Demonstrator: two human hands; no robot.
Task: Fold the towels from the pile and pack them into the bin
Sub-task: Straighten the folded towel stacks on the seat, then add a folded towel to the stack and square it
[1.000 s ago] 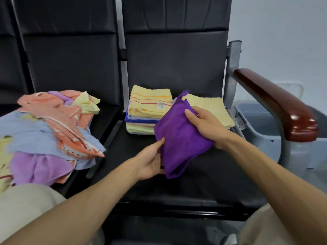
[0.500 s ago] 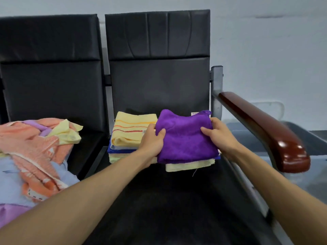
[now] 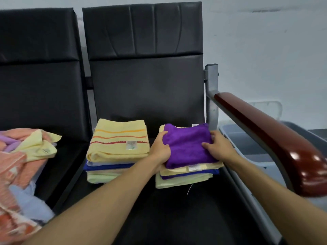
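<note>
Now that the purple towel (image 3: 187, 145) has gone from mid-air onto the right stack (image 3: 185, 179), that's one more folded. Our left hand (image 3: 160, 148) and right hand (image 3: 219, 147) both grip its side edges. The striped stack (image 3: 116, 147) sits just beside it, and the unfolded pile (image 3: 21, 156) waits on the next seat (image 3: 69, 156). Nothing's in the bin (image 3: 251, 147) yet that we can see, and the armrest (image 3: 261, 131) stands between.
</note>
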